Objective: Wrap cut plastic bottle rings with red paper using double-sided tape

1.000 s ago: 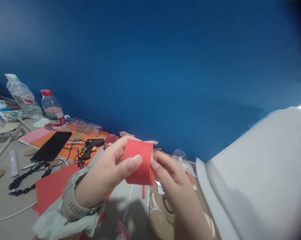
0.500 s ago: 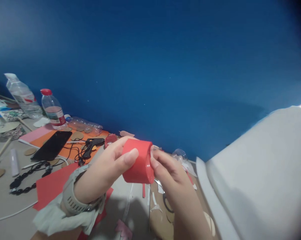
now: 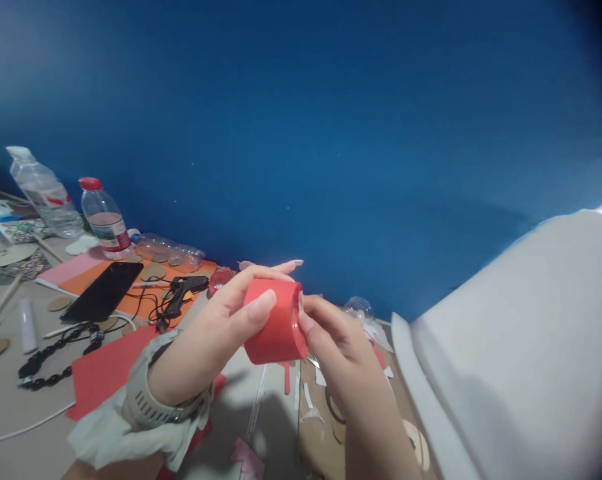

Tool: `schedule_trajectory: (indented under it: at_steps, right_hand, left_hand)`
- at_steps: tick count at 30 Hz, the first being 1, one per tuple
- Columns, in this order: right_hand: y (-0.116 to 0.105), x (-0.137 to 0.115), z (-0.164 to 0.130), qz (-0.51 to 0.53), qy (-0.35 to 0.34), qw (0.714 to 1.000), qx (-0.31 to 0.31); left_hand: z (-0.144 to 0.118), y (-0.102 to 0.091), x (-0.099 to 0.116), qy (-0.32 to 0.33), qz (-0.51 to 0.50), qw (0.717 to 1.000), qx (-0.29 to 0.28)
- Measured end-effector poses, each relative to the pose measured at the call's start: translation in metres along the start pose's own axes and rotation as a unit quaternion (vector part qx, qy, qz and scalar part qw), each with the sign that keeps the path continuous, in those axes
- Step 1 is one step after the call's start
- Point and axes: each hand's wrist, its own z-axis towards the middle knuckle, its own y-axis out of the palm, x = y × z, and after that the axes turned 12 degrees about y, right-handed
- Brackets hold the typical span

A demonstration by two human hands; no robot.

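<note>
Above the cluttered table I hold a short cylinder wrapped in red paper [image 3: 275, 328]. My left hand [image 3: 221, 333], with a grey watch on the wrist, grips its side, thumb across the front and fingers curled over the top. My right hand [image 3: 331, 333] pinches the cylinder's right rim, where a clear plastic edge shows. A red paper sheet [image 3: 105, 373] lies on the table under my left wrist.
A black phone [image 3: 103, 300] and a black glue gun [image 3: 183, 290] with its cord lie on orange paper at the left. Two plastic bottles [image 3: 103, 220] stand near the blue wall. White foam board [image 3: 521, 347] rises at the right. Cardboard scraps [image 3: 325, 427] lie below my hands.
The red-wrapped cylinder has turned in my hands, so its right rim now faces more toward my right fingers. My left fingers have stretched over its top.
</note>
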Motion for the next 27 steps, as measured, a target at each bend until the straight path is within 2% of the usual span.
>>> schedule_trajectory:
  at_steps: [8,17,27]
  right_hand:
    - [-0.0015,0.0025,-0.0016,-0.004,0.007,1.000,-0.015]
    - [-0.0029,0.0043,-0.0023,-0.030,0.041,0.999,0.004]
    - [-0.0030,0.0044,-0.0053,-0.039,0.011,0.999,0.008]
  left_hand:
    - [-0.0008,-0.0025,-0.0086,0.033,0.020,0.999,0.012]
    - [-0.0003,-0.0006,-0.0064,-0.004,-0.022,1.000,0.000]
    - [0.0019,0.0004,-0.0077,-0.007,-0.059,0.998,0.012]
